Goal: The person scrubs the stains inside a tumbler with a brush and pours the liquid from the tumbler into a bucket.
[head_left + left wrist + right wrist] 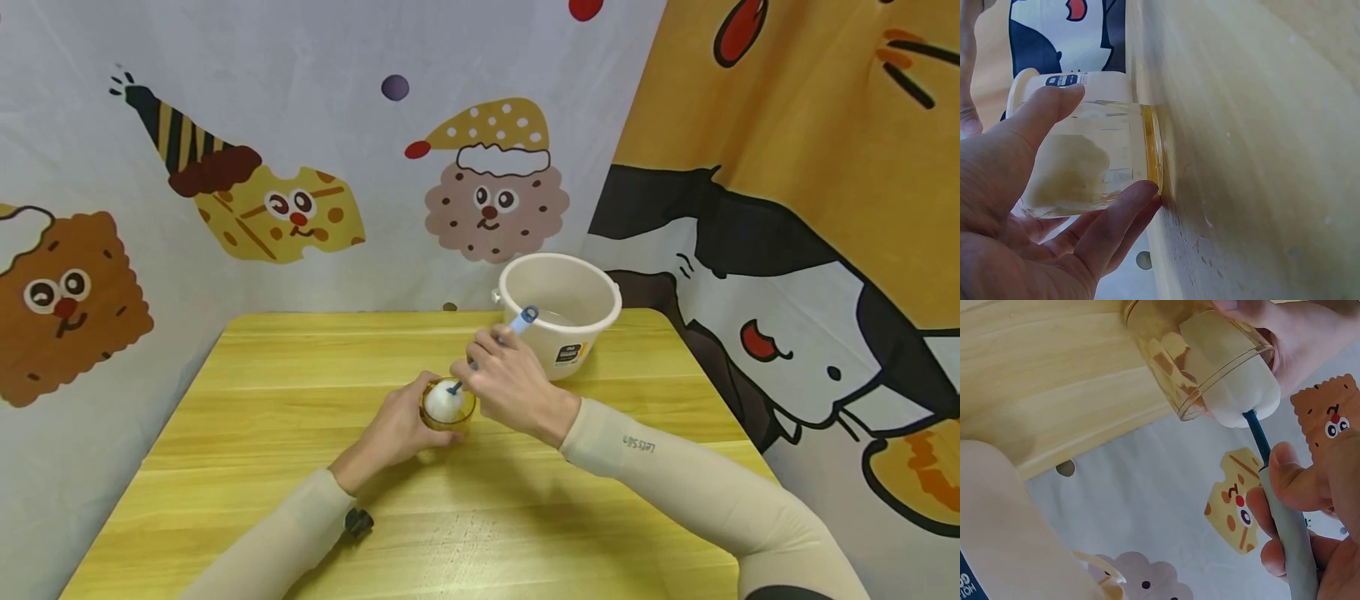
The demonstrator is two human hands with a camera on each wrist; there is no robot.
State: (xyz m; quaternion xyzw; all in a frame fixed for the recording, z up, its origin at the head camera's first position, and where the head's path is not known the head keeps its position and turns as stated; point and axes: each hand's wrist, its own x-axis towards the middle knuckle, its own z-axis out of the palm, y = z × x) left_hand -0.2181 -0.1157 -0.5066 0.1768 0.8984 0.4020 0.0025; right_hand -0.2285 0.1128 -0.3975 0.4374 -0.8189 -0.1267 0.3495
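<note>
An amber glass cup [467,406] stands on the wooden table, and my left hand [401,423] grips it round the side. In the left wrist view the thumb and fingers of that hand wrap the clear cup [1119,150]. My right hand [513,379] holds the grey-blue handle [1290,534] of a sponge cup brush. Its white sponge head [444,402] sits inside the cup, and part of it bulges past the rim in the right wrist view. The brush's dark blue neck [1258,437] joins the sponge to the handle.
A white bucket [558,333] with a dark label stands at the back right of the table [300,367], just beyond my right hand. Water droplets [465,533] dot the table's front part. A cartoon-printed cloth [337,50] hangs behind and beside the table.
</note>
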